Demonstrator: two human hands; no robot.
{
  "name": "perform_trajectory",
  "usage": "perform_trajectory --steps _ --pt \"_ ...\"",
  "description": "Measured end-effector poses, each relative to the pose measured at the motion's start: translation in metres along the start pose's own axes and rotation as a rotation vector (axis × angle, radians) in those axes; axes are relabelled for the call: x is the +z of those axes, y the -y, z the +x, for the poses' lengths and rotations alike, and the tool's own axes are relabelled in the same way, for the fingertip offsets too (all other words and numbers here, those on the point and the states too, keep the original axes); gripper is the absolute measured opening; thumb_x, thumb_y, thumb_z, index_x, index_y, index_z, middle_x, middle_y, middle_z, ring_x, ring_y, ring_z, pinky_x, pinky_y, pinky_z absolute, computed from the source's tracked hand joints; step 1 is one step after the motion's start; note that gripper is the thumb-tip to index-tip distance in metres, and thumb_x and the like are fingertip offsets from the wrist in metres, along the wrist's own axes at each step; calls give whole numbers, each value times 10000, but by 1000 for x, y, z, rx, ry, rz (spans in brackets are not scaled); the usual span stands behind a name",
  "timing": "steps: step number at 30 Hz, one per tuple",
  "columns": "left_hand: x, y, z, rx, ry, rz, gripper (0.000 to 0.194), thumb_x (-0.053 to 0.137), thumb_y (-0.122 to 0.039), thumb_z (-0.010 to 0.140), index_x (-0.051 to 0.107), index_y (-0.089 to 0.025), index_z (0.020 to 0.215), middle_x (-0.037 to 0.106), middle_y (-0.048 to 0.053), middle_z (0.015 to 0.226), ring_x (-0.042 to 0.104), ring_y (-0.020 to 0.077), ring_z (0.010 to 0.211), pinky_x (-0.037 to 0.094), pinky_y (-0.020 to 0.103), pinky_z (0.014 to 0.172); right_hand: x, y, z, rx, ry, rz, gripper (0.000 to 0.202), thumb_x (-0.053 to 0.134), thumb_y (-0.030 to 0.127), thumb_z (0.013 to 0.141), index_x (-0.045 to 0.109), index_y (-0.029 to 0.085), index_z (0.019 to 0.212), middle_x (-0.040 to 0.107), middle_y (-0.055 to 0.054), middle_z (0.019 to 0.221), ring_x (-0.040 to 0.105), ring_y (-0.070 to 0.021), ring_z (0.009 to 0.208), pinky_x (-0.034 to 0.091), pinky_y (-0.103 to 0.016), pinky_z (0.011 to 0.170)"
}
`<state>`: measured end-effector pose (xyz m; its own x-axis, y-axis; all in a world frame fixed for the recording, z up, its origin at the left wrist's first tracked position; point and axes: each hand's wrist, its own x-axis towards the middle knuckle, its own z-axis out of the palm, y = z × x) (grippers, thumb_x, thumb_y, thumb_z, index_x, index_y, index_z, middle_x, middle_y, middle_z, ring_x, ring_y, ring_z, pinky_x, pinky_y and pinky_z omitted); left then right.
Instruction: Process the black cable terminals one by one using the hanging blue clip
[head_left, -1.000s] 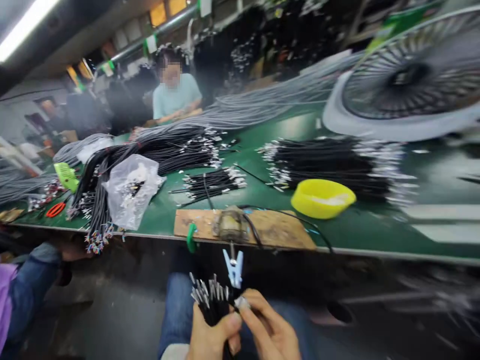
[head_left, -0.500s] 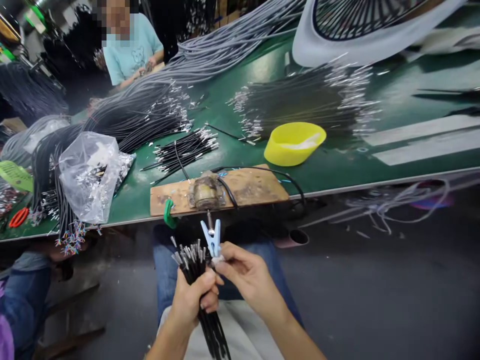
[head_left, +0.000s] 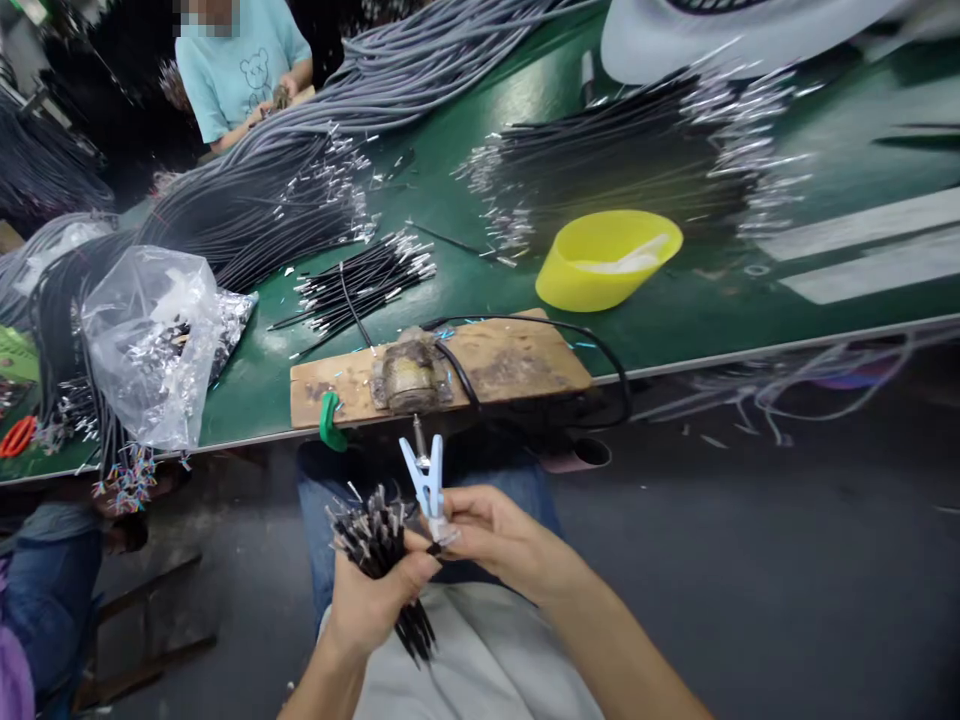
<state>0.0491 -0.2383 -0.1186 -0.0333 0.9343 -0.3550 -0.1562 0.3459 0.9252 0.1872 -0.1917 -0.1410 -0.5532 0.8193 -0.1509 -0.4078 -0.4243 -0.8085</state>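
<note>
My left hand point(head_left: 379, 600) is closed around a bundle of black cables point(head_left: 375, 535), whose stripped ends fan out above the thumb and whose tails hang below. Just to its right, my right hand point(head_left: 499, 545) has thumb and fingers pinched at the lower end of a light-blue clothespin point(head_left: 427, 480). A short dark cable end shows between the two hands; which fingers hold it is unclear. The clothespin sits on the metal shaft point(head_left: 419, 435) of a small worn motor point(head_left: 411, 375). That motor is mounted on a wooden board point(head_left: 517, 365) at the bench edge.
A green clamp point(head_left: 330, 420) grips the board's left end. On the green bench point(head_left: 480, 290) lie a small cable pile point(head_left: 367, 280), a yellow container point(head_left: 592, 285), larger cable bundles point(head_left: 615, 160) and a plastic bag point(head_left: 154, 345). Across it sits another person point(head_left: 244, 70).
My view has shifted slightly. The cable bundle has tipped, so its ends face me more and its tails look shorter. My right hand stays at the clothespin.
</note>
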Motion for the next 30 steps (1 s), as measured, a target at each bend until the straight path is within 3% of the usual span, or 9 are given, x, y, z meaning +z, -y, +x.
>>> perform_trajectory --steps 4,7,10,12,16,21,30 --pt "0 2 -3 43 -59 51 288 768 -387 592 679 -113 596 539 15 554 474 110 539 418 256 564 -8 8 14 38 -78 95 370 810 430 490 597 128 516 496 32 469 389 -60 429 286 -191 413" --pt "-2 -1 -9 69 -108 88 234 778 -342 582 697 -126 627 588 36 635 539 151 617 451 273 622 -4 24 22 -39 -149 121 416 761 507 550 594 128 508 448 46 450 342 -54 425 275 -196 413" --pt "-4 -7 -12 111 -133 105 210 769 -334 592 701 -141 636 600 45 677 564 175 662 464 294 664 7 36 28 -102 -142 103 443 674 574 639 656 133 612 530 4 546 446 -95 521 361 -216 488" --pt "-4 -10 -12 137 -140 110 212 758 -347 606 702 -145 640 595 48 679 559 178 663 465 301 666 14 38 31 -107 -125 129 446 676 582 631 689 140 689 577 -18 597 491 -115 560 388 -224 513" --pt "1 -14 -6 165 -137 118 206 746 -352 621 707 -150 639 601 57 693 565 195 690 469 325 703 21 34 36 -70 -112 286 413 747 542 565 687 140 638 579 -22 600 481 -102 535 386 -204 483" --pt "5 -10 -2 164 -142 108 192 749 -342 618 700 -156 629 616 51 676 569 193 672 473 328 699 23 29 37 -73 -127 422 359 773 480 573 685 141 649 563 -5 599 462 -81 511 380 -183 466" --pt "6 -3 -7 97 -240 76 242 763 -368 589 694 -143 645 634 58 688 587 199 679 486 329 701 7 3 31 -2 -154 417 468 604 634 675 665 169 675 592 -24 588 498 -123 522 423 -248 514"
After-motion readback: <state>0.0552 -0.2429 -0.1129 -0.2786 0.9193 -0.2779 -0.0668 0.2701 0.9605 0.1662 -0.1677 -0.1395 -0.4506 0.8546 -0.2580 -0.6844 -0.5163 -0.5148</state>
